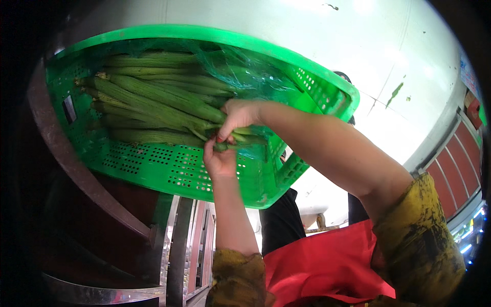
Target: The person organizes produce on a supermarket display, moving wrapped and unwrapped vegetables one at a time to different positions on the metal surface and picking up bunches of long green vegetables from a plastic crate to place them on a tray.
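Long green luffa gourds (153, 96) lie heaped side by side in a green plastic crate (195, 32), their dried blossom ends towards its left side. My right hand (241, 117) reaches in from the right and closes around the narrow stem ends near the crate's middle. Just below it, my left hand (220, 159) pinches a slim green end, with its fingertips close to the right thumb. The fingers partly hide what each hand grips. Thin green plastic film (245, 75) covers the far side of the heap and also shows beneath the stem ends.
A brown rim (82, 169) of a stand curves along the crate's left side. Pale floor tiles (383, 57) bear a green scrap (395, 95). Red-brown panels (454, 169) stand at the right. A red apron (326, 261) covers my front.
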Action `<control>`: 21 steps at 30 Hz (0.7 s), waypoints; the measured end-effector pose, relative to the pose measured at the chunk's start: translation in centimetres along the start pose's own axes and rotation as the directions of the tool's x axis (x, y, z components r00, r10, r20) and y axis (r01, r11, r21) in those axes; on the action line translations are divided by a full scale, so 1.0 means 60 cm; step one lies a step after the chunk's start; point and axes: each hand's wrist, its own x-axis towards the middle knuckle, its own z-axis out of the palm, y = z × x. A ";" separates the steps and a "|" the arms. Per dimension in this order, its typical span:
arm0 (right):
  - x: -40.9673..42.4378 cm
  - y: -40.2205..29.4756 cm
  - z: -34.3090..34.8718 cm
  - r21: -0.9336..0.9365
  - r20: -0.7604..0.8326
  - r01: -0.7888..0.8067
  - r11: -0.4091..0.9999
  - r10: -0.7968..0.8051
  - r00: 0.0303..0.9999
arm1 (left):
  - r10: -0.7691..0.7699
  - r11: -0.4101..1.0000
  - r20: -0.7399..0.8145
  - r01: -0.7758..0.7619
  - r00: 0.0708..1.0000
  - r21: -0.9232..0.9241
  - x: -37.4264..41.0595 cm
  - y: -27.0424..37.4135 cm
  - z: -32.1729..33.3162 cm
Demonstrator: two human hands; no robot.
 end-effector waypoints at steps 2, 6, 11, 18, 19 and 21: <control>-0.009 -0.003 0.010 0.011 -0.102 0.050 0.999 -0.049 0.994 | 0.013 0.999 -0.084 -0.016 0.996 -0.041 -0.044 0.005 0.039; -0.037 -0.054 0.021 0.102 -0.074 0.038 0.994 -0.031 0.997 | 0.008 0.991 0.043 -0.014 0.999 0.134 -0.125 0.081 -0.004; -0.056 -0.035 0.079 0.619 0.104 -0.024 0.785 -0.051 0.993 | 0.300 0.766 -0.137 -0.153 0.944 0.624 -0.201 0.037 0.117; -0.133 -0.052 0.118 0.540 0.016 0.083 0.838 -0.109 0.994 | 0.259 0.298 -0.004 -0.076 0.966 0.952 -0.263 0.005 0.147; -0.149 -0.064 0.124 0.453 -0.013 0.076 0.888 -0.079 0.997 | 0.232 0.231 0.040 -0.095 0.972 0.968 -0.283 0.013 0.149; -0.185 -0.090 0.146 0.265 -0.085 0.050 0.963 -0.028 0.996 | 0.215 -0.275 0.050 0.011 0.975 0.961 -0.318 0.043 0.142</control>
